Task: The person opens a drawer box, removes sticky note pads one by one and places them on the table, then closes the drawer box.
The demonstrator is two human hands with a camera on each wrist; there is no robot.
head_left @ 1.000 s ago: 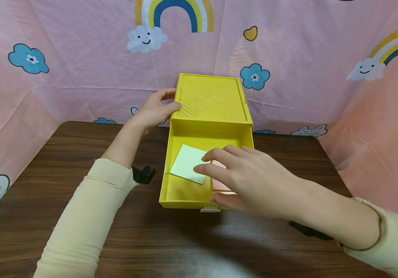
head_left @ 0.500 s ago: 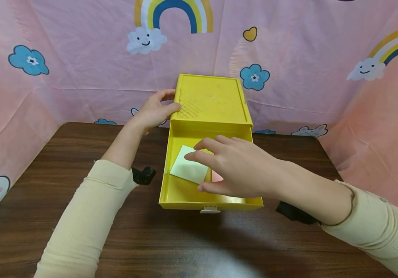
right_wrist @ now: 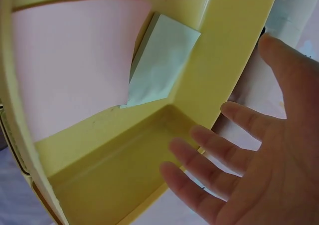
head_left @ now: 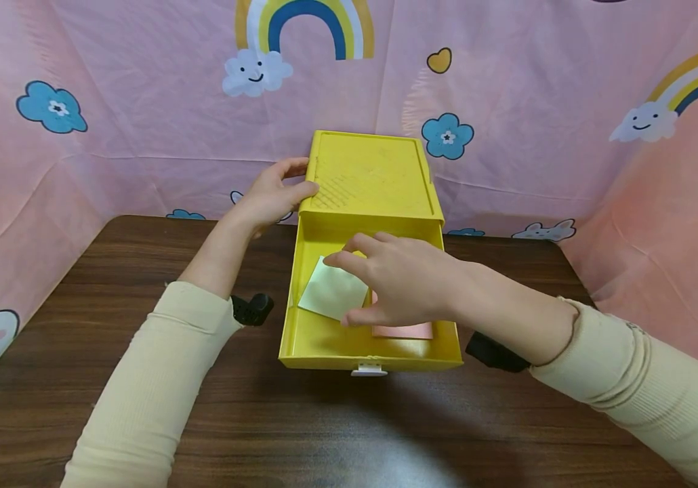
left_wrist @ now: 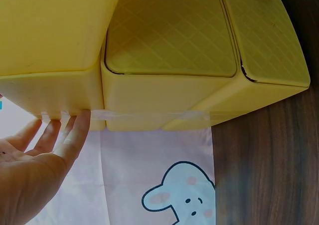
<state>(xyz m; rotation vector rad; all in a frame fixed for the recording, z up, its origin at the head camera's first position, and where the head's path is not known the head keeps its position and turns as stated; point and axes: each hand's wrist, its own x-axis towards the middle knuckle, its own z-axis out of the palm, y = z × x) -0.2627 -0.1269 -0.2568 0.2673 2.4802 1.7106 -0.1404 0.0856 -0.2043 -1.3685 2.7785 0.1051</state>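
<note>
Landmark: one yellow plastic drawer cabinet [head_left: 379,173], top panel rimmed and scuffed, with faint crosshatching near its left edge. I log its top drawer [head_left: 324,342], a shallow yellow plastic tray, as pulled out in front, with a white tab handle [head_left: 370,370] on the front wall.

Edges and room: dark brown wood-grain tabletop [head_left: 215,420] runs out before the cabinet and along both its sides; pink printed cloth [head_left: 172,122] hangs close behind it. Inside the drawer, I see yellow floor along the front wall.

Contents of the drawer: one pale green square paper pad [head_left: 332,291], flat, turned askew, a corner near the left wall; one pink square paper pad [head_left: 406,332] to its right, partly covered in my head view, one edge looking curved from the right wrist. I cannot tell whether the pads touch.

Hands: my left hand [head_left: 272,193] braces the cabinet's left side, fingers extended against it, thumb over the top edge. My right hand [head_left: 406,281] hovers above the drawer, fingers spread and loosely bent, holding nothing.
</note>
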